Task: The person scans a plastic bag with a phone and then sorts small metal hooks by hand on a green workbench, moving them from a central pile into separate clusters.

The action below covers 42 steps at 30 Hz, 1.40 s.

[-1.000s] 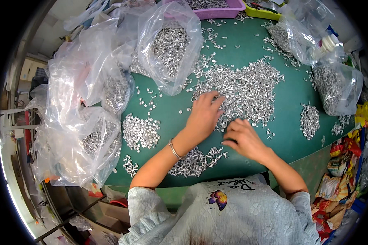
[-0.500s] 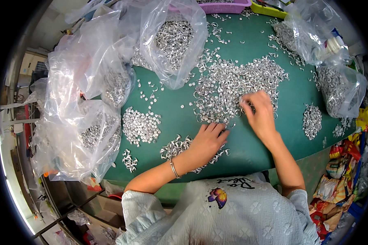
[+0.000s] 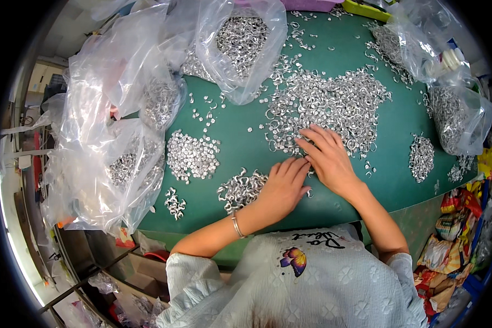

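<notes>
A broad pile of small silver metal pieces, many of them curved like hooks or rings (image 3: 333, 104), covers the middle of the green tabletop (image 3: 235, 147). At its near edge my right hand (image 3: 329, 161) lies palm down, fingers stretched out and slightly apart over the pieces. My left hand (image 3: 283, 186), with a bangle (image 3: 236, 225) at the wrist, is just beside it, fingers bent and close together. Its fingertips meet the right hand's thumb side; whatever they hold is hidden. A smaller heap of curved pieces (image 3: 239, 191) lies left of my left hand.
Small chunky silver pieces (image 3: 193, 156) form a heap at left, with a little cluster (image 3: 175, 204) nearer. Clear plastic bags of metal parts (image 3: 240, 49) stand at the back and left, another bag (image 3: 456, 117) at right. A separate heap (image 3: 421, 158) lies right.
My right hand has come from within the pile toward me and left, meeting my left hand; its fingers have straightened. My left hand has shifted slightly right and nearer. The whole view has shifted a little.
</notes>
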Each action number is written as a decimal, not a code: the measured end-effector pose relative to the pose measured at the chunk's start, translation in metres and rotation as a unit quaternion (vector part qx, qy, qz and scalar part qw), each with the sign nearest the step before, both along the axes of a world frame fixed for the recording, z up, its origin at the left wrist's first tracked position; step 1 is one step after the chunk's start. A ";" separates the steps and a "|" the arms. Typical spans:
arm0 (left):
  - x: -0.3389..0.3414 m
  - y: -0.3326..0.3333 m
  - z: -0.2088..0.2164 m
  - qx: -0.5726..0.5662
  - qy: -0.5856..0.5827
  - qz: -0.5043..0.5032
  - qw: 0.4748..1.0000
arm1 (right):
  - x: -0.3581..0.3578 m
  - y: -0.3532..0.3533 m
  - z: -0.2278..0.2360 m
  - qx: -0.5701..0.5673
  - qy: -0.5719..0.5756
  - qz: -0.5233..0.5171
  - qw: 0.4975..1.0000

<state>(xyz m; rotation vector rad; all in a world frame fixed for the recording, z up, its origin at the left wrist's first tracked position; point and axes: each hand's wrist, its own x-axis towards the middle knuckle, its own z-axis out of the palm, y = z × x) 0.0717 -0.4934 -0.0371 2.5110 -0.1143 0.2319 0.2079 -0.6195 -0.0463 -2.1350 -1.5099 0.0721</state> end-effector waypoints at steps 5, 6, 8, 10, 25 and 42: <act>-0.021 0.001 -0.011 0.025 0.020 -0.074 0.997 | 0.027 -0.017 -0.009 -0.032 -0.093 -0.054 0.994; -0.024 0.001 -0.007 0.029 0.031 -0.069 0.997 | 0.033 -0.020 -0.007 -0.027 -0.101 -0.073 0.992; -0.021 0.001 0.000 0.033 0.021 -0.075 0.996 | 0.038 -0.015 -0.003 0.034 -0.104 -0.128 0.986; -0.012 -0.005 0.006 0.034 -0.017 -0.098 0.994 | 0.030 -0.007 0.001 0.061 -0.067 -0.070 0.993; 0.009 0.031 -0.002 0.016 -0.033 0.119 0.992 | 0.018 -0.012 0.004 0.097 -0.055 -0.146 0.983; 0.039 0.025 0.009 -0.288 -0.017 0.029 0.957 | -0.008 -0.021 0.000 0.120 0.548 -0.155 0.813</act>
